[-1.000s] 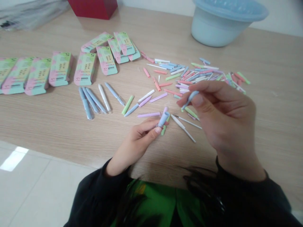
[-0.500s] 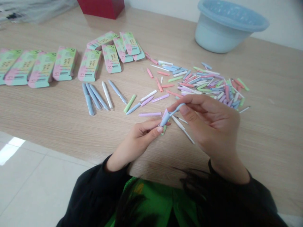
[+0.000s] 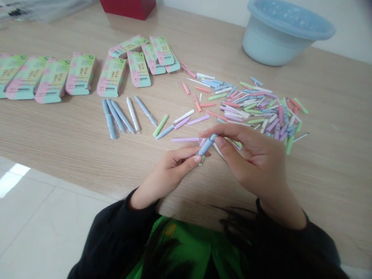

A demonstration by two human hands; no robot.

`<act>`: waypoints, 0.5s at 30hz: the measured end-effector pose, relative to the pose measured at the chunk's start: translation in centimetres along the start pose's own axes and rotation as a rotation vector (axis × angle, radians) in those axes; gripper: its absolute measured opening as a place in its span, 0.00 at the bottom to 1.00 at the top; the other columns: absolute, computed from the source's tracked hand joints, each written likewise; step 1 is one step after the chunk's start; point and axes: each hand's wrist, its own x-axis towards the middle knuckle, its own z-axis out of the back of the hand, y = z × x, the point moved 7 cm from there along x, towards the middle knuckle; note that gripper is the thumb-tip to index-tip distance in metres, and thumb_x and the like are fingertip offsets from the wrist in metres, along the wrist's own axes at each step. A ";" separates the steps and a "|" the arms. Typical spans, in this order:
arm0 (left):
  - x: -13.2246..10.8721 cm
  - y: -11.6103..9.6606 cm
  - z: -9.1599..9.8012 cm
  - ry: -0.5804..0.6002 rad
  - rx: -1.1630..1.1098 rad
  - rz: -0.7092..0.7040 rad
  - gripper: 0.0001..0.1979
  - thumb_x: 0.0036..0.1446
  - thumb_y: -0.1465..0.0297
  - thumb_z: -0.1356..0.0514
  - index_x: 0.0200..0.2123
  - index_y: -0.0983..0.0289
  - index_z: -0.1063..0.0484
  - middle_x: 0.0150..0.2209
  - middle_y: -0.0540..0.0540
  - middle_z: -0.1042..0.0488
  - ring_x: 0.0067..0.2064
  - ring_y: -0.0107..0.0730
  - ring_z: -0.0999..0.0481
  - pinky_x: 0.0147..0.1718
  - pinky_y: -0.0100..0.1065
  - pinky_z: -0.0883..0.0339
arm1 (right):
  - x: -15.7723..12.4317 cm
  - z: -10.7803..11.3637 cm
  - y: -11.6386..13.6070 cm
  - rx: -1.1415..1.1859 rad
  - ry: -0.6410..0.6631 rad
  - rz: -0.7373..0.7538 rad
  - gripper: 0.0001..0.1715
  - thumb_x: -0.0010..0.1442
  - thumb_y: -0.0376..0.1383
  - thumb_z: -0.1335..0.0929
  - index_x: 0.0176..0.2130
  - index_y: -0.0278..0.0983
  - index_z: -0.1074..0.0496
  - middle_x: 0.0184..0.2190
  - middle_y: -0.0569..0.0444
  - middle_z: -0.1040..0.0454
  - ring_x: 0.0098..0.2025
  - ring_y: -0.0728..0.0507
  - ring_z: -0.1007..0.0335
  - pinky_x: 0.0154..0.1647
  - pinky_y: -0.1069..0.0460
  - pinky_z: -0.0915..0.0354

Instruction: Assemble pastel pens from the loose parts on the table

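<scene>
A light blue pen (image 3: 207,145) is held tilted between both hands, just above the table. My left hand (image 3: 171,166) pinches its lower end between thumb and fingers. My right hand (image 3: 252,155) is closed on the upper end with thumb and forefinger. Under and beside the hands lie a purple pen part (image 3: 186,140), a green one and white ones, partly covered by the fingers. To the left rest several blue pens (image 3: 109,119) and a white pen (image 3: 133,114).
A large heap of coloured pen parts (image 3: 261,104) spreads behind my right hand. Several pink and green boxes (image 3: 81,73) stand in a row at the back left. A blue basin (image 3: 270,42) and a red box (image 3: 130,7) stand at the back.
My right hand has come down and left toward my left hand. The narrow blue piece it held has gone into the blue barrel, so the two now form one pen.
</scene>
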 end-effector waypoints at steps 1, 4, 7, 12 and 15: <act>0.0 0.0 0.0 -0.001 -0.005 0.002 0.15 0.66 0.59 0.38 0.40 0.64 0.17 0.33 0.54 0.23 0.44 0.41 0.24 0.50 0.39 0.32 | 0.0 -0.2 0.0 0.002 0.027 0.013 0.16 0.67 0.29 0.32 0.48 0.48 0.21 0.45 0.57 0.16 0.49 0.41 0.20 0.54 0.42 0.26; -0.1 -0.1 0.0 0.002 -0.030 0.010 0.15 0.66 0.59 0.37 0.40 0.64 0.17 0.32 0.53 0.24 0.42 0.39 0.25 0.49 0.38 0.31 | -0.2 -0.6 0.0 0.022 0.092 0.036 0.19 0.68 0.29 0.33 0.51 0.49 0.22 0.48 0.58 0.17 0.52 0.41 0.21 0.55 0.43 0.26; -0.2 0.1 -0.1 0.011 -0.076 0.035 0.15 0.66 0.59 0.37 0.42 0.65 0.17 0.32 0.53 0.24 0.40 0.37 0.26 0.48 0.38 0.32 | -0.2 -0.2 0.0 0.009 0.062 0.043 0.20 0.67 0.28 0.33 0.53 0.47 0.23 0.49 0.57 0.17 0.51 0.42 0.21 0.54 0.45 0.26; 0.4 0.2 0.1 0.010 -0.221 0.040 0.15 0.67 0.59 0.38 0.45 0.63 0.16 0.38 0.55 0.21 0.44 0.38 0.25 0.50 0.38 0.33 | -0.3 0.0 -0.8 0.063 0.008 -0.001 0.18 0.65 0.27 0.32 0.52 0.44 0.24 0.46 0.54 0.18 0.49 0.42 0.21 0.53 0.45 0.26; 1.1 -0.4 0.5 0.004 -0.273 0.023 0.15 0.67 0.58 0.39 0.44 0.60 0.16 0.39 0.53 0.22 0.42 0.36 0.27 0.45 0.35 0.33 | -0.6 0.1 -2.1 0.137 -0.035 -0.082 0.18 0.66 0.28 0.32 0.53 0.44 0.25 0.44 0.54 0.19 0.47 0.42 0.21 0.53 0.43 0.27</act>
